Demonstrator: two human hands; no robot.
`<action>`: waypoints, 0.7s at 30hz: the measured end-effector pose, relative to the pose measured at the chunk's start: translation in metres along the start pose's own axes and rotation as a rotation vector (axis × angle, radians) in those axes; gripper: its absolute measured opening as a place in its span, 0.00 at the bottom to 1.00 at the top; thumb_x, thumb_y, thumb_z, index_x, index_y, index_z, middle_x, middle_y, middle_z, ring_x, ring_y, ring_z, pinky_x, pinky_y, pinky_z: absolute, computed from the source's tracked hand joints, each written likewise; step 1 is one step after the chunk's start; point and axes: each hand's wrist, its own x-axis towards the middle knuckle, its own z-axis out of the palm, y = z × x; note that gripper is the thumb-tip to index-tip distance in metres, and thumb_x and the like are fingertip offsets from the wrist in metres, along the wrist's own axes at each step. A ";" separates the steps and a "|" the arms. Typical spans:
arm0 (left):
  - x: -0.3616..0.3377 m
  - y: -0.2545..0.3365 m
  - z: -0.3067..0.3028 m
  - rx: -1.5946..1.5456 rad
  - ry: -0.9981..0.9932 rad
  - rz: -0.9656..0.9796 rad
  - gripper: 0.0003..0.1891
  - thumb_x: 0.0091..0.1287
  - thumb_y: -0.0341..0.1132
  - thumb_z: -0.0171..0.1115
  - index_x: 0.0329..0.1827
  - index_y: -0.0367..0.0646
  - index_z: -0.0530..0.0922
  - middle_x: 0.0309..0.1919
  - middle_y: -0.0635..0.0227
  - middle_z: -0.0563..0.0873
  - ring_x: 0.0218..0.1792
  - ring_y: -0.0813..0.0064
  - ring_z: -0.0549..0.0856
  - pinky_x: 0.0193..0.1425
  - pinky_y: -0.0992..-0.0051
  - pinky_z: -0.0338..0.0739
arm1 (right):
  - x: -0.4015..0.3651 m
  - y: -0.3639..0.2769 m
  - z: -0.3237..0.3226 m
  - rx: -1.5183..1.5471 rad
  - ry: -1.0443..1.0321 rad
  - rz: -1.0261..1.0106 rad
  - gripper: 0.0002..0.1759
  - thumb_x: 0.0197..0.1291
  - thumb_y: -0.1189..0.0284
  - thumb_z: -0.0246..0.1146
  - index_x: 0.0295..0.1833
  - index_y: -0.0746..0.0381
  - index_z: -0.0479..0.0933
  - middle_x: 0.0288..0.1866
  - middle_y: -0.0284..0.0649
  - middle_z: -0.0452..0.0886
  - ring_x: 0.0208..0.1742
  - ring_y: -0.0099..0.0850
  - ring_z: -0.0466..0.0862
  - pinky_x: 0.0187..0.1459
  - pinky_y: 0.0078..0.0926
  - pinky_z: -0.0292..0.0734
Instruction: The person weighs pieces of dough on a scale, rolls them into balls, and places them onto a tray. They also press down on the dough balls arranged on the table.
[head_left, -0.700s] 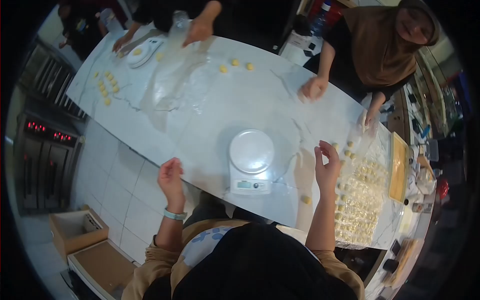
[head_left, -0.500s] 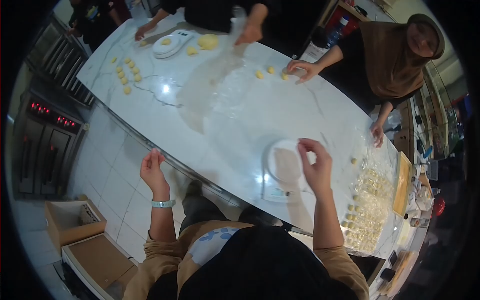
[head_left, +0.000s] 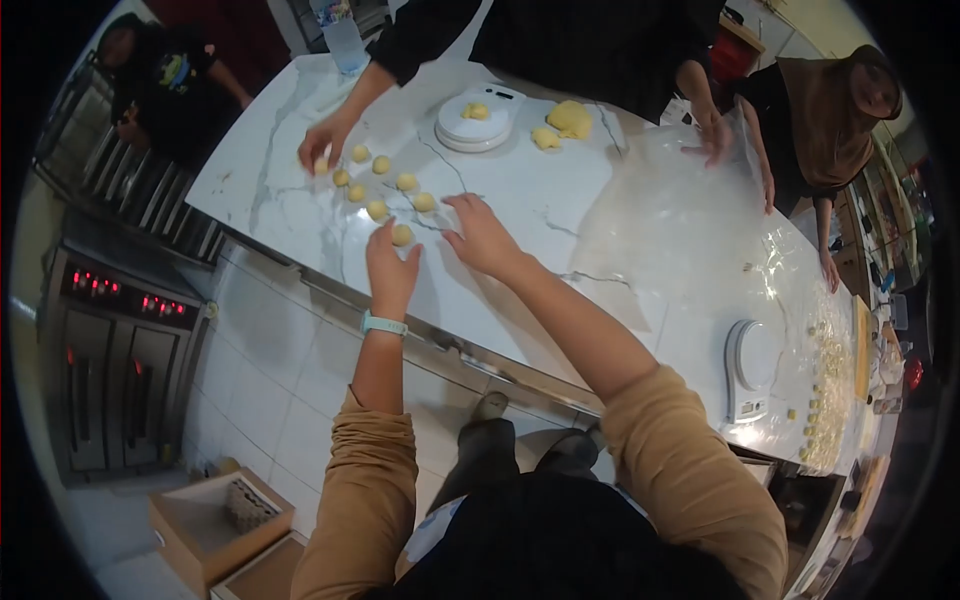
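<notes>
Several yellow dough balls lie in loose rows on the marble table. My left hand, with a pale band on the wrist, is at the nearest dough ball, thumb and fingers apart. To its right my right hand reaches over the table, fingers spread and nothing in them, close to another dough ball. Across the table, a co-worker's hand touches a ball at the far left end of the group.
A white scale bears a dough piece, with a dough lump beside it. Another person's hand is at a clear plastic sheet. A second scale and many small pieces lie right. A bottle stands far left.
Both my hands have moved over the table to the dough balls; my right hand has left the near scale. The view has shifted left, and the plastic sheet now appears lifted and spread.
</notes>
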 end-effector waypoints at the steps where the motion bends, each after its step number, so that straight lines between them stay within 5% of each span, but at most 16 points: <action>1: 0.005 -0.004 0.001 0.017 -0.035 0.001 0.26 0.50 0.29 0.71 0.54 0.36 0.75 0.47 0.49 0.80 0.49 0.52 0.78 0.55 0.62 0.72 | 0.018 0.000 0.016 -0.009 0.014 0.002 0.23 0.53 0.73 0.64 0.56 0.62 0.71 0.50 0.48 0.74 0.51 0.42 0.75 0.52 0.34 0.72; 4: 0.018 -0.007 -0.005 -0.029 -0.222 0.012 0.20 0.51 0.28 0.70 0.48 0.36 0.78 0.42 0.50 0.82 0.45 0.49 0.79 0.53 0.63 0.73 | 0.051 0.006 0.047 -0.237 -0.139 0.028 0.21 0.53 0.73 0.64 0.54 0.59 0.74 0.49 0.48 0.74 0.56 0.44 0.72 0.57 0.36 0.69; 7: 0.016 -0.030 -0.005 -0.087 -0.241 0.026 0.15 0.55 0.28 0.68 0.45 0.35 0.79 0.39 0.55 0.83 0.39 0.61 0.83 0.45 0.68 0.79 | 0.052 0.019 0.057 -0.216 -0.310 0.101 0.19 0.53 0.73 0.63 0.53 0.57 0.77 0.47 0.48 0.76 0.51 0.43 0.76 0.53 0.33 0.71; 11: 0.018 -0.017 -0.017 -0.239 -0.178 -0.112 0.14 0.59 0.29 0.65 0.47 0.36 0.79 0.41 0.58 0.84 0.38 0.65 0.83 0.43 0.71 0.79 | 0.015 0.027 0.024 0.676 0.178 0.627 0.17 0.57 0.75 0.61 0.53 0.60 0.77 0.41 0.36 0.80 0.38 0.26 0.79 0.42 0.25 0.75; 14: 0.008 0.041 -0.032 -0.378 -0.199 -0.184 0.17 0.63 0.28 0.63 0.54 0.31 0.76 0.47 0.58 0.82 0.44 0.71 0.82 0.50 0.75 0.79 | -0.081 -0.006 -0.041 1.408 0.117 0.623 0.20 0.60 0.77 0.60 0.59 0.64 0.73 0.48 0.35 0.78 0.48 0.23 0.77 0.51 0.22 0.73; 18: -0.056 0.180 -0.028 -0.828 -0.716 -0.371 0.18 0.67 0.26 0.57 0.59 0.31 0.72 0.51 0.59 0.80 0.51 0.73 0.79 0.58 0.74 0.74 | -0.272 -0.054 -0.113 1.654 -0.014 0.786 0.22 0.60 0.78 0.58 0.62 0.65 0.69 0.55 0.37 0.75 0.57 0.24 0.74 0.59 0.22 0.70; 21: -0.139 0.258 0.007 -1.155 -1.310 -0.639 0.17 0.68 0.25 0.55 0.59 0.33 0.72 0.52 0.59 0.79 0.50 0.74 0.79 0.56 0.74 0.75 | -0.432 -0.087 -0.136 1.715 0.480 1.086 0.21 0.59 0.81 0.57 0.60 0.66 0.71 0.58 0.40 0.73 0.58 0.26 0.74 0.60 0.23 0.70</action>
